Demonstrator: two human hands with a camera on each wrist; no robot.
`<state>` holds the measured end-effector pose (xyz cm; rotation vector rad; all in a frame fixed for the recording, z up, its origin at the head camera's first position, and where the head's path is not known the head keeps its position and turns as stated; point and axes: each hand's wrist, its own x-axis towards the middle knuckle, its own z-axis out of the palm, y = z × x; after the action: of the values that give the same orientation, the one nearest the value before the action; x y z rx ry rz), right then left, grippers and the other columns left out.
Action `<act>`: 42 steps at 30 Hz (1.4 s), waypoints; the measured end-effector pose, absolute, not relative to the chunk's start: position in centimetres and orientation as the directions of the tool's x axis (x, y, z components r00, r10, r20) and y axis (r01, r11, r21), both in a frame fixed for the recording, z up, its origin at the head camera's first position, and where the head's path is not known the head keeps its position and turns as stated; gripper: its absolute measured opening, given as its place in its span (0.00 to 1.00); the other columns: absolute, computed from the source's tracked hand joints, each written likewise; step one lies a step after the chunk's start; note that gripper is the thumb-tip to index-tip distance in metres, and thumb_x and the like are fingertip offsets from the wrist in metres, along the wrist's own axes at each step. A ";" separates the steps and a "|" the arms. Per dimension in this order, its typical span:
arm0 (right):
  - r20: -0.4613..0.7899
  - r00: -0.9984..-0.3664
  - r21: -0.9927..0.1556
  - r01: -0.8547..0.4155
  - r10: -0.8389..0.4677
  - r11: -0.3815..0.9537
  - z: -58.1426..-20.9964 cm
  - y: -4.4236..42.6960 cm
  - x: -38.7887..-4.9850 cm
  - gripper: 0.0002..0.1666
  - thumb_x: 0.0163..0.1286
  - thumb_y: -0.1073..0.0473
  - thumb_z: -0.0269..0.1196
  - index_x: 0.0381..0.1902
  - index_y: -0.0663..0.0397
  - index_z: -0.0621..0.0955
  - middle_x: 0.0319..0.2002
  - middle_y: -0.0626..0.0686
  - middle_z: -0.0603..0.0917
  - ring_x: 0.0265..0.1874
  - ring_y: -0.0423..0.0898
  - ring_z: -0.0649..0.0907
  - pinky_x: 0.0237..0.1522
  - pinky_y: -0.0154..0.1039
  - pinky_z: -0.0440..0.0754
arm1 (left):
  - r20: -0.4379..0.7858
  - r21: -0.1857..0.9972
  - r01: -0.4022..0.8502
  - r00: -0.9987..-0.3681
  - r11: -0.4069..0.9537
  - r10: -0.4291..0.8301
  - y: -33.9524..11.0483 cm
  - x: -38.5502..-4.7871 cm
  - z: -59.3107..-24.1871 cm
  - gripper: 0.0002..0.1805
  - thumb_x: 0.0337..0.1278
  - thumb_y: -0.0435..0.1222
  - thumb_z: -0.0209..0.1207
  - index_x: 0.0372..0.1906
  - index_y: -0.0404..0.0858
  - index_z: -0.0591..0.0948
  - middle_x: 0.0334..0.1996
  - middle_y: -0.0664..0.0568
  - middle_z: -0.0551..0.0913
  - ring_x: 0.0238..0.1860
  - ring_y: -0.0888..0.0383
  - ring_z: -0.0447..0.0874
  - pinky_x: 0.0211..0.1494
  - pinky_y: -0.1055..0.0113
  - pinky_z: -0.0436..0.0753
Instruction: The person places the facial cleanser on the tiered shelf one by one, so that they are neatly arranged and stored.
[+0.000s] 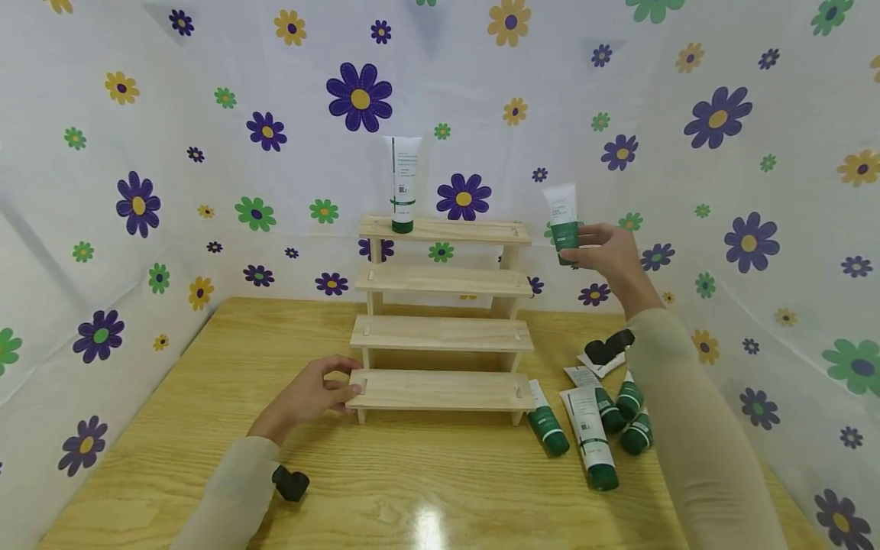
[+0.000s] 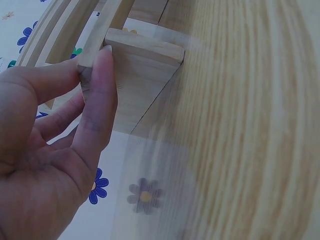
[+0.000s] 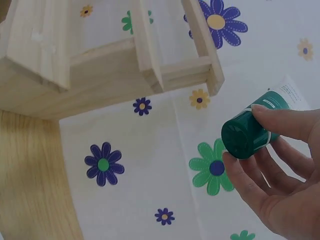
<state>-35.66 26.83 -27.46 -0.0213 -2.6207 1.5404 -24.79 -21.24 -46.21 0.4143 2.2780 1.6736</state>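
Observation:
My right hand [image 1: 606, 252] holds a white and green squeeze tube [image 1: 564, 221] upright, cap down, in the air right of the top step. In the right wrist view, thumb and fingers grip that tube [image 3: 262, 117] near its green cap. My left hand [image 1: 312, 397] pinches the left end of the lowest board of a wooden step rack [image 1: 440, 389]. Seen from the left wrist, thumb and forefinger of the left hand [image 2: 55, 130] clasp the board's end. A taller white tube [image 1: 404, 183] with a green cap stands on the left of the top step.
Several more tubes lie right of the rack on the wooden table [image 1: 412, 489], including a large white one [image 1: 590, 435] and a smaller one [image 1: 548, 420] against the rack's front right corner. A flower-patterned white sheet [image 1: 289, 191] hangs behind and along both sides.

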 end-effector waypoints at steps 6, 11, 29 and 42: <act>0.091 -0.994 -0.877 -0.054 0.056 0.477 -26.4 25.2 -35.9 0.45 0.68 0.54 0.72 0.77 0.57 0.66 0.75 0.62 0.71 0.66 0.62 0.79 0.75 0.62 0.67 | -0.054 0.958 0.064 -0.916 0.279 0.397 -21.4 -24.8 -46.4 0.27 0.72 0.34 0.62 0.69 0.29 0.70 0.61 0.29 0.73 0.47 0.53 0.88 0.45 0.57 0.91; 0.132 -0.991 -0.881 -0.103 0.030 0.461 -25.8 23.7 -35.8 0.42 0.68 0.58 0.72 0.75 0.60 0.68 0.72 0.64 0.74 0.68 0.62 0.78 0.77 0.62 0.64 | -0.052 0.958 0.067 -0.915 0.278 0.401 -21.4 -24.9 -46.4 0.27 0.72 0.34 0.62 0.69 0.29 0.70 0.60 0.28 0.74 0.47 0.53 0.88 0.46 0.57 0.91; 0.162 -0.987 -0.909 -0.154 -0.012 0.386 -24.7 18.6 -36.9 0.41 0.65 0.64 0.73 0.74 0.53 0.72 0.69 0.63 0.77 0.63 0.60 0.80 0.75 0.58 0.70 | -0.052 0.961 0.066 -0.910 0.268 0.411 -21.5 -25.0 -46.4 0.28 0.71 0.35 0.63 0.69 0.28 0.70 0.61 0.27 0.75 0.50 0.51 0.88 0.46 0.57 0.91; 0.208 -0.978 -0.909 -0.199 -0.015 0.367 -24.3 15.8 -38.1 0.38 0.65 0.65 0.73 0.72 0.54 0.73 0.67 0.63 0.79 0.63 0.59 0.81 0.72 0.55 0.74 | -0.069 0.960 0.044 -0.920 0.277 0.386 -21.3 -24.9 -46.3 0.27 0.71 0.35 0.63 0.68 0.29 0.71 0.62 0.30 0.72 0.52 0.50 0.88 0.47 0.58 0.91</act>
<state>-38.14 15.75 -24.28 0.1938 -2.4572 1.6695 -24.85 -21.33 -46.26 0.3946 2.2615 1.6861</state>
